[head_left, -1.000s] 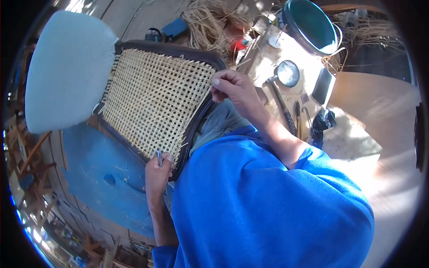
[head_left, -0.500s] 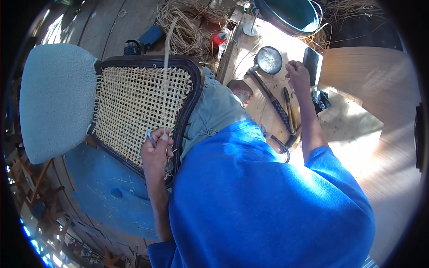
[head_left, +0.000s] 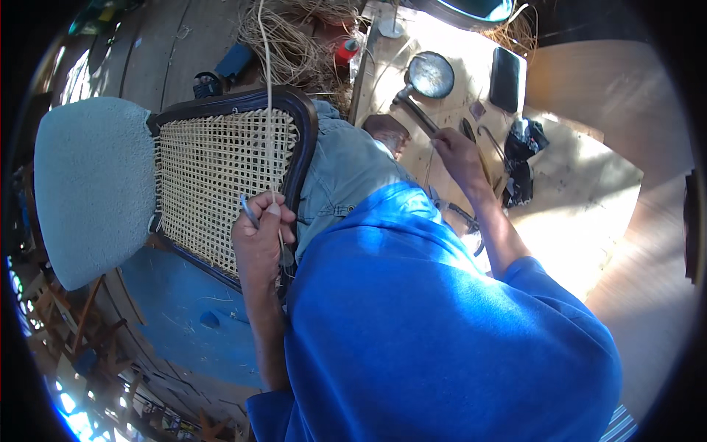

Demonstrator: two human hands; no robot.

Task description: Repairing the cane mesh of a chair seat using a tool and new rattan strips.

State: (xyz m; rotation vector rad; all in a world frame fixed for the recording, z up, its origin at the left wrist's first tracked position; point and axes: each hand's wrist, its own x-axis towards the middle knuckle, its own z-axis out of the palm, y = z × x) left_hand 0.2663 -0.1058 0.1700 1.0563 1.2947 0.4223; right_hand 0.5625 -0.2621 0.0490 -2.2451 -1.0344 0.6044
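A framed panel of woven cane [head_left: 221, 173] with a dark wooden rim lies across my lap. My left hand [head_left: 259, 232] is closed over its near right corner, pinching a long pale cane strand [head_left: 269, 81] between thumb and finger. The strand runs away from me over the weave and past the far rim. A slim blue-grey tool [head_left: 250, 214] also sticks out of the left hand; its kind I cannot make out. On the bench to the right, my right hand [head_left: 462, 158] is closed round the handle of a hammer [head_left: 418, 116], whose lower grip is hidden.
A pale blue cushioned part [head_left: 96, 191] joins the panel's left side. The wooden bench [head_left: 390, 51] bears a round tin [head_left: 431, 74], a phone [head_left: 504, 79], a hooked tool [head_left: 492, 140] and a black crumpled wrapper [head_left: 525, 140]. Loose cane [head_left: 291, 48] and a red-capped bottle [head_left: 346, 51] lie beyond.
My right hand has come down from beside the phone to the hammer's handle and closed round it. The left hand keeps its pinch on the strand. The whole view has shifted slightly.
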